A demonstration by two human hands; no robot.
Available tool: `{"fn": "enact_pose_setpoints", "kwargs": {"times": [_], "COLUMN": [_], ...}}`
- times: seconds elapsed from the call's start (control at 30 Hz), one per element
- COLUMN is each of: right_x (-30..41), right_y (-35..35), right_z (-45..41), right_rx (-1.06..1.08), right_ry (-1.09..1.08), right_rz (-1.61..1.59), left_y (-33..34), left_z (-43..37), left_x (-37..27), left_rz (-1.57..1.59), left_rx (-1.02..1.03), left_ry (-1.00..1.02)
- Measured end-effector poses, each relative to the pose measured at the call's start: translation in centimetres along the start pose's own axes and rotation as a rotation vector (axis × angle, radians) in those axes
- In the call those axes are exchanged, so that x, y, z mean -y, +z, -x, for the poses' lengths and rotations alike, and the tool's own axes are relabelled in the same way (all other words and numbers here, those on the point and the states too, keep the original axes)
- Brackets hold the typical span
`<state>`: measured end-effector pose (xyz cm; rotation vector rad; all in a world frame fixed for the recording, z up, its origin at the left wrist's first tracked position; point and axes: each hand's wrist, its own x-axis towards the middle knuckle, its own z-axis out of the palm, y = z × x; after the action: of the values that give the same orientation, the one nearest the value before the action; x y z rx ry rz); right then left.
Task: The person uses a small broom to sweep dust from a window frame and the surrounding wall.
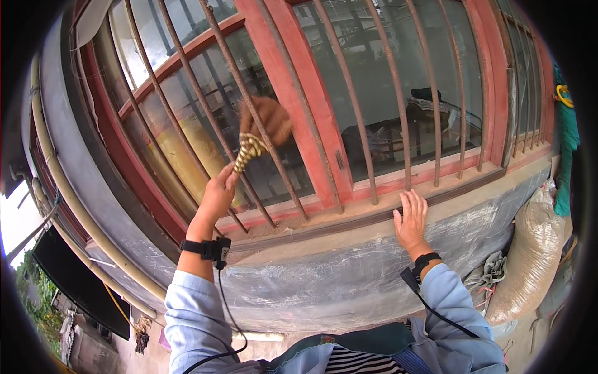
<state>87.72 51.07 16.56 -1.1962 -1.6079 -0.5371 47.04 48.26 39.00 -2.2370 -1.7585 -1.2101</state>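
My left hand [217, 192] grips the bound handle of a small hand broom [248, 152], raised in front of a red-framed window [285, 79]. The broom's brown bristles look blurred. A rusty bar crosses in front of them, so they lie at least partly behind the bars [396, 89], near the glass. Lower right, my right hand [413, 217] rests on the edge of the window sill [322, 219], by the foot of a bar, and holds nothing. Dust and small debris lie along the sill.
Below the sill runs a scuffed grey wall [317, 285]. A full woven sack [530, 262] leans at right, beneath green cloth [566, 154]. Pale pipes [88, 201] run down the left side, near a black panel [79, 276]. Cables hang from both wrist straps.
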Motion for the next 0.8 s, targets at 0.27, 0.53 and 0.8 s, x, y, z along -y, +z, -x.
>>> {"fn": "enact_pose_setpoints", "kwargs": {"times": [0.27, 0.53, 0.8], "right_x": [-0.4, 1.0, -0.4], "right_y": [-0.1, 0.5, -0.3], "right_z": [-0.1, 0.2, -0.1], "right_rx": [-0.003, -0.017, -0.046], "right_ry": [-0.01, 0.003, -0.042], "right_rz": [0.027, -0.017, -0.026], "left_y": [-10.0, -5.4, -13.9], "left_z": [1.4, -11.2, -5.0], "left_x": [-5.4, -4.8, -9.9], "left_rz": [0.152, 0.013, 0.141], "left_rx": [-0.138, -0.678, -0.055], "left_ry": [-0.185, 0.196, -0.207]}}
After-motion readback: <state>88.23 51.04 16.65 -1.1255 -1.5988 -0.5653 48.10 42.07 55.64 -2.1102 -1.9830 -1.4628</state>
